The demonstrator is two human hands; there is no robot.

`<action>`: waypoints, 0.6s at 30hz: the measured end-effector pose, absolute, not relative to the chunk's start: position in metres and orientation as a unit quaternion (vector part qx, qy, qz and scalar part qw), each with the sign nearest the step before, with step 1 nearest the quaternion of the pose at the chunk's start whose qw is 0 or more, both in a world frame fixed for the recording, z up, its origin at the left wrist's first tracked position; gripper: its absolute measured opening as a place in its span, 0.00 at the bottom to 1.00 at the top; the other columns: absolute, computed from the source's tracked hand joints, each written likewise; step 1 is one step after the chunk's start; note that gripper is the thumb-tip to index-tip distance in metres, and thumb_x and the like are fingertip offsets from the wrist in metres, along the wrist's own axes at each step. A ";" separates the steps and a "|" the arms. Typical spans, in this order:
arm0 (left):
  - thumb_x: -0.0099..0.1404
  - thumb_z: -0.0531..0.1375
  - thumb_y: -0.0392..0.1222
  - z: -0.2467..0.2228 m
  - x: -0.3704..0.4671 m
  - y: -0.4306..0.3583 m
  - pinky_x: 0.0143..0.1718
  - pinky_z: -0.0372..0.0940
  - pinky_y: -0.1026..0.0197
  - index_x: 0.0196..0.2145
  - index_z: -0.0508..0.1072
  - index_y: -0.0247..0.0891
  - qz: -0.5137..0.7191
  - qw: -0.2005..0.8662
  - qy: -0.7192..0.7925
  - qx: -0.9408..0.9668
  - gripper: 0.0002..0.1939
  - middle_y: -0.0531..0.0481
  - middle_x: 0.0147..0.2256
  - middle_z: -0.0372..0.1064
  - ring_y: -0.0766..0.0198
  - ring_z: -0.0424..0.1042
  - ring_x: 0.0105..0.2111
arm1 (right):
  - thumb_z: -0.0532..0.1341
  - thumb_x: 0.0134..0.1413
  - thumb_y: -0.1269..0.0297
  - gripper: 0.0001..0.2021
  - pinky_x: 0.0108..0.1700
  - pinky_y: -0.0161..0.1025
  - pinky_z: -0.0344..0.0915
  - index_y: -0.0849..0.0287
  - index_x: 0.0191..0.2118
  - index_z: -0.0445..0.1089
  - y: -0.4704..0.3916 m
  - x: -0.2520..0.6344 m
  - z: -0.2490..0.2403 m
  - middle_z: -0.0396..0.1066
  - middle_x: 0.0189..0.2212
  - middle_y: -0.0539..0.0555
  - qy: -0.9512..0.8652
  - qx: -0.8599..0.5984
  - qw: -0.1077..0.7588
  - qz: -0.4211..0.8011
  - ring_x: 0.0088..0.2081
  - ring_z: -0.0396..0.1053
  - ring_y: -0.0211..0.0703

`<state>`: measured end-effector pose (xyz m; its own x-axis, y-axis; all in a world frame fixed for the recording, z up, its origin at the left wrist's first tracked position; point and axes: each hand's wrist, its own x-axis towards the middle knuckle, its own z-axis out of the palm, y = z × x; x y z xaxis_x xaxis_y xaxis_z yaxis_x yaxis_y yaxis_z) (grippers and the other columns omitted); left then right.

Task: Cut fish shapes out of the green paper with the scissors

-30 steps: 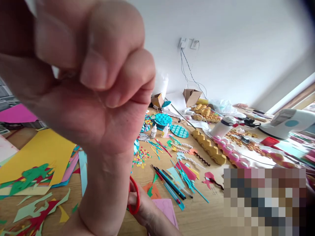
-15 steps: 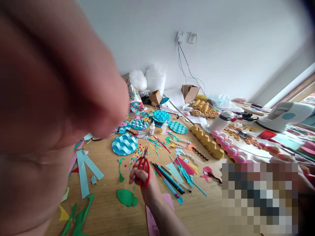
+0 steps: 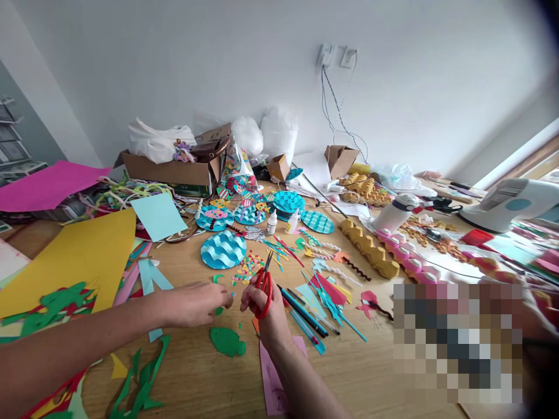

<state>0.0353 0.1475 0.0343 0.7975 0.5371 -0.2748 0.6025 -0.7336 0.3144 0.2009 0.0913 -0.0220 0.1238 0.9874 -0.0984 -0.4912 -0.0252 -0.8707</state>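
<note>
My right hand (image 3: 265, 308) holds red-handled scissors (image 3: 264, 291), blades together and pointing up toward the wall. My left hand (image 3: 198, 304) reaches over the table from the left, fingers bent downward, beside a small green scrap (image 3: 217, 279); what its fingertips hold, if anything, is hidden. A green paper fish (image 3: 227, 341) lies flat just below both hands. Under my right wrist is a pink paper strip (image 3: 271, 378). Small confetti dots (image 3: 248, 266) are scattered beyond the hands, next to a round blue wavy disc (image 3: 223, 250).
Pens (image 3: 305, 314) and teal strips lie right of my right hand. Glue bottles (image 3: 271, 223) stand behind. Yellow paper (image 3: 78, 256) and green scraps (image 3: 142, 378) cover the left. Egg-carton strips (image 3: 369, 250) and a white bottle (image 3: 393, 214) are at the right, near a pixelated area.
My left hand has moved from close before the camera down to the table, uncovering the left side. My right hand, still with the scissors, has shifted slightly right.
</note>
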 end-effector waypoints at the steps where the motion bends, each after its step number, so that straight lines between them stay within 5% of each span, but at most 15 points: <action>1: 0.53 0.60 0.25 0.029 0.035 0.147 0.33 0.62 0.62 0.40 0.74 0.43 -0.090 0.192 0.301 0.930 0.18 0.49 0.40 0.74 0.56 0.74 0.37 | 0.63 0.40 0.63 0.12 0.24 0.34 0.58 0.57 0.33 0.63 0.092 0.201 -0.023 0.68 0.17 0.45 -0.306 -0.409 0.628 0.588 0.17 0.63 0.36; 9: 0.59 0.55 0.27 0.003 0.039 0.152 0.30 0.59 0.61 0.33 0.72 0.41 -0.105 0.179 0.295 0.933 0.11 0.48 0.37 0.72 0.57 0.71 0.33 | 0.63 0.40 0.63 0.11 0.24 0.33 0.58 0.57 0.32 0.63 0.092 0.202 -0.024 0.68 0.17 0.45 -0.309 -0.419 0.621 0.586 0.18 0.63 0.36; 18: 0.57 0.54 0.26 0.069 -0.006 0.156 0.31 0.59 0.61 0.27 0.69 0.41 -0.120 0.174 0.334 0.919 0.11 0.52 0.29 0.72 0.57 0.71 0.32 | 0.63 0.42 0.63 0.11 0.24 0.32 0.56 0.58 0.33 0.63 0.091 0.202 -0.026 0.67 0.18 0.45 -0.318 -0.424 0.607 0.593 0.19 0.63 0.35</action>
